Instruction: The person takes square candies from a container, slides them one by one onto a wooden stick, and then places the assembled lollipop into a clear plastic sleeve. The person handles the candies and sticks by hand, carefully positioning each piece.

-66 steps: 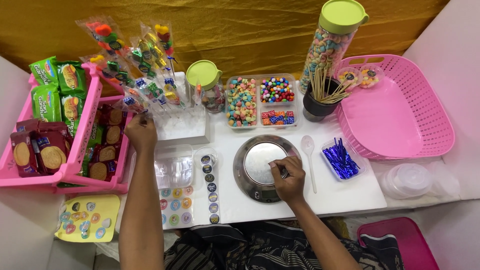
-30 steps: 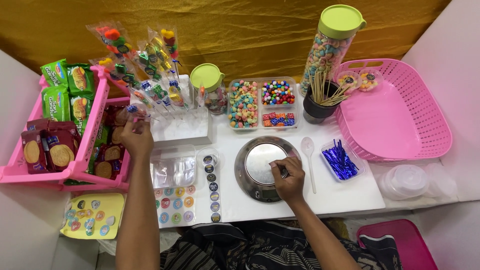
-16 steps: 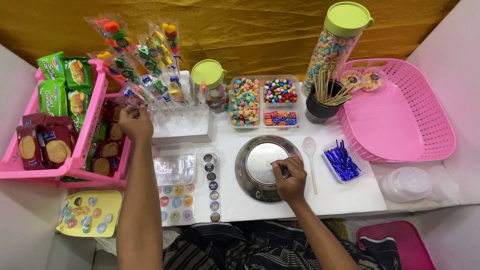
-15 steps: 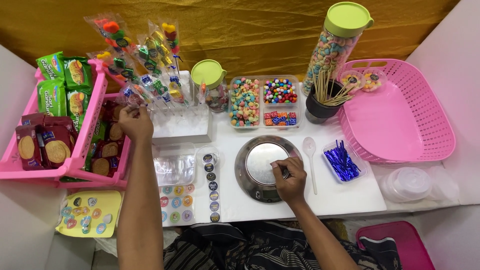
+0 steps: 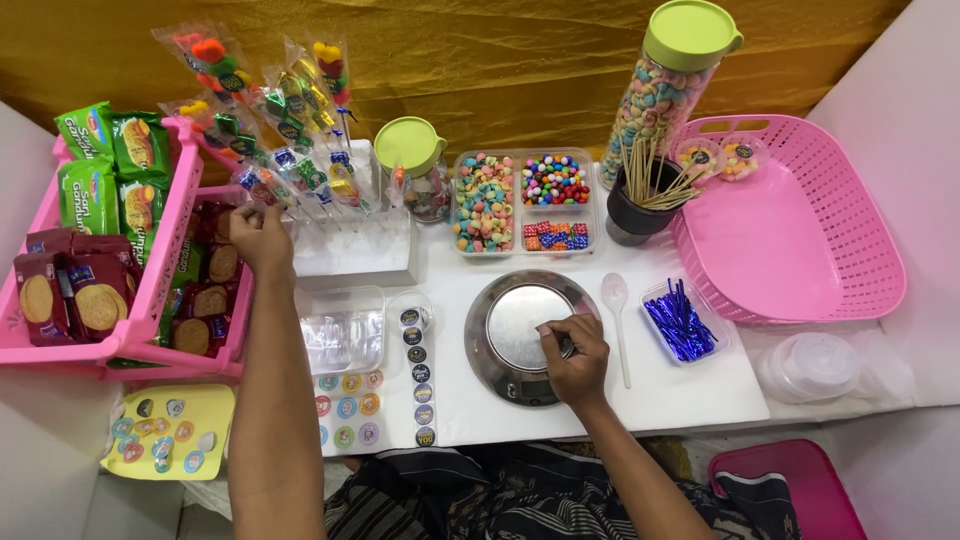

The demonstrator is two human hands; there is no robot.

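Head view: left hand [image 5: 258,235] has shifted from biscuit basket [image 5: 150,300] toward lollipops [image 5: 290,140].

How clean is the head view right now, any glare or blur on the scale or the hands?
Head view: even light, all sharp; mild sheen on the round metal scale and clear wrappers, soft shadows; right hand and left hand unblurred; edges bow slightly.

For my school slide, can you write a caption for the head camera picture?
Left hand reaches into a pink basket of biscuit packs while the right hand rests on a round metal scale.
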